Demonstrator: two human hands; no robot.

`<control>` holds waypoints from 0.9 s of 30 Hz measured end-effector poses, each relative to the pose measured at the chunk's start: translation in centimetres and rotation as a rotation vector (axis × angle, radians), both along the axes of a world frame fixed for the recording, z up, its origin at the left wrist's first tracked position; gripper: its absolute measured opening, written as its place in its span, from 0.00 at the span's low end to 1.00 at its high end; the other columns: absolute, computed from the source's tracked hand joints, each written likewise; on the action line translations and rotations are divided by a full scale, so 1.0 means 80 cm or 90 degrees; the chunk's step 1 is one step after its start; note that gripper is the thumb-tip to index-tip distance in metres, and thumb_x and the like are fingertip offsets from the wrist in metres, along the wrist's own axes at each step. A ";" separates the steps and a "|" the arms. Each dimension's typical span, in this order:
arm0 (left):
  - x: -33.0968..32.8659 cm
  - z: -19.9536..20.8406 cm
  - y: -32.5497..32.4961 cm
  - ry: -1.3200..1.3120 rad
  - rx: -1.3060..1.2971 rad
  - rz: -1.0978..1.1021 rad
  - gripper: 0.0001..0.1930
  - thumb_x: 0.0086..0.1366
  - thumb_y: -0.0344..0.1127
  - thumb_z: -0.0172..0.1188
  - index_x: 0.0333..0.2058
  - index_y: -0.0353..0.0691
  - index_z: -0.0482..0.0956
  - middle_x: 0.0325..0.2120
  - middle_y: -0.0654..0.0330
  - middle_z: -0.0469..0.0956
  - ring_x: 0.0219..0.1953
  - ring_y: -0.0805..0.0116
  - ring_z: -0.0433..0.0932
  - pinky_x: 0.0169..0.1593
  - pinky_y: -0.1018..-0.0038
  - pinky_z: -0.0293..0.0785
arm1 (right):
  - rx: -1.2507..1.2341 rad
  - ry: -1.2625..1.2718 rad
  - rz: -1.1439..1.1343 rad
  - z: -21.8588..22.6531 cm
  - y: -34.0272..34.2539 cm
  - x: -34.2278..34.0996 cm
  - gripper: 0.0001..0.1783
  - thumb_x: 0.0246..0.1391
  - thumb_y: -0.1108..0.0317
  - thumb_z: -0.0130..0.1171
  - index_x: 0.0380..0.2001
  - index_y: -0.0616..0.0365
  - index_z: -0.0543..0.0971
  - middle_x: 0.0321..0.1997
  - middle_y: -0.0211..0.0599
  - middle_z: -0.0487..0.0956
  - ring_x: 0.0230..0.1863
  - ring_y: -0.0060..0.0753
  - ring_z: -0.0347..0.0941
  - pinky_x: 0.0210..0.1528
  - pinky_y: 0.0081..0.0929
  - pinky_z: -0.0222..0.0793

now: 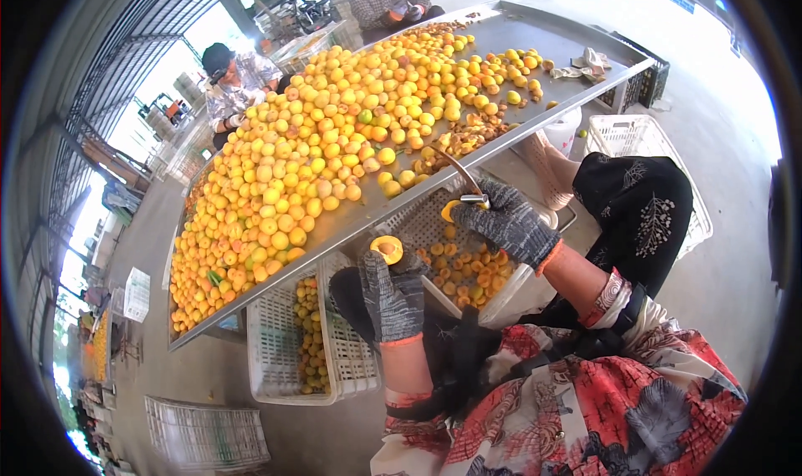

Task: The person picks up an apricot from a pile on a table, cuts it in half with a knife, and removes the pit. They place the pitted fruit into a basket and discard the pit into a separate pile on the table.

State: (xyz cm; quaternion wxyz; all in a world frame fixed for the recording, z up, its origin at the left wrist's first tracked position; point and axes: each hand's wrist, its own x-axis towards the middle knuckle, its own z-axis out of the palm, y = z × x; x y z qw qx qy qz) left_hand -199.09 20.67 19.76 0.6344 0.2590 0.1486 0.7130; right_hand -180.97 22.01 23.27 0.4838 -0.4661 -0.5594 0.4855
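Both my hands wear grey knitted gloves with orange cuffs. My left hand (391, 300) pinches an apricot half (387, 249), cut face up, with a brown hollow or pit in its middle; I cannot tell which. My right hand (511, 225) grips a small knife (458, 170), its curved blade pointing up and left toward the table edge. A second apricot half (451, 211) is held at the fingers of that same hand. Below, between my hands, a white crate (434, 296) contains many apricot halves (472, 269).
A large heap of whole apricots (292, 175) covers the metal table (535, 37) ahead. Scraps (480, 132) lie near its edge. Another crate (271, 351) with greener fruit stands at left, a white basket (639, 137) at right. Two people (238, 87) work across the table.
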 end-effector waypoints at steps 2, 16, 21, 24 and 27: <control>-0.002 -0.010 0.000 -0.013 -0.039 -0.007 0.18 0.57 0.37 0.54 0.45 0.37 0.66 0.40 0.60 0.70 0.40 0.71 0.69 0.40 0.76 0.72 | 0.020 -0.056 -0.021 -0.028 0.014 -0.003 0.19 0.47 0.67 0.57 0.44 0.58 0.71 0.32 0.29 0.74 0.31 0.16 0.68 0.30 0.18 0.66; -0.030 -0.033 0.100 0.025 -0.370 0.061 0.17 0.59 0.49 0.49 0.36 0.42 0.70 0.24 0.61 0.72 0.21 0.71 0.71 0.20 0.78 0.67 | -0.097 0.208 0.017 -0.038 0.122 -0.069 0.11 0.49 0.70 0.53 0.37 0.59 0.73 0.29 0.28 0.74 0.30 0.18 0.68 0.31 0.16 0.66; -0.021 -0.058 0.162 0.120 -0.374 0.063 0.17 0.57 0.52 0.51 0.32 0.43 0.72 0.25 0.64 0.74 0.27 0.71 0.73 0.28 0.78 0.71 | -0.045 0.176 0.103 -0.013 0.166 -0.073 0.10 0.48 0.71 0.53 0.35 0.61 0.73 0.29 0.28 0.74 0.33 0.15 0.67 0.35 0.17 0.65; 0.010 -0.068 0.207 0.003 -0.409 0.097 0.16 0.59 0.48 0.49 0.35 0.40 0.70 0.24 0.61 0.73 0.24 0.70 0.73 0.24 0.79 0.72 | -0.033 0.407 0.037 -0.043 0.231 -0.049 0.10 0.49 0.67 0.53 0.35 0.60 0.73 0.27 0.26 0.73 0.29 0.13 0.67 0.30 0.15 0.65; 0.038 -0.104 0.258 0.208 -0.271 0.173 0.16 0.59 0.46 0.49 0.37 0.39 0.69 0.29 0.61 0.73 0.29 0.71 0.73 0.29 0.79 0.73 | -0.059 0.625 -0.012 -0.039 0.284 -0.027 0.10 0.49 0.66 0.52 0.33 0.59 0.73 0.24 0.25 0.72 0.25 0.13 0.67 0.25 0.12 0.63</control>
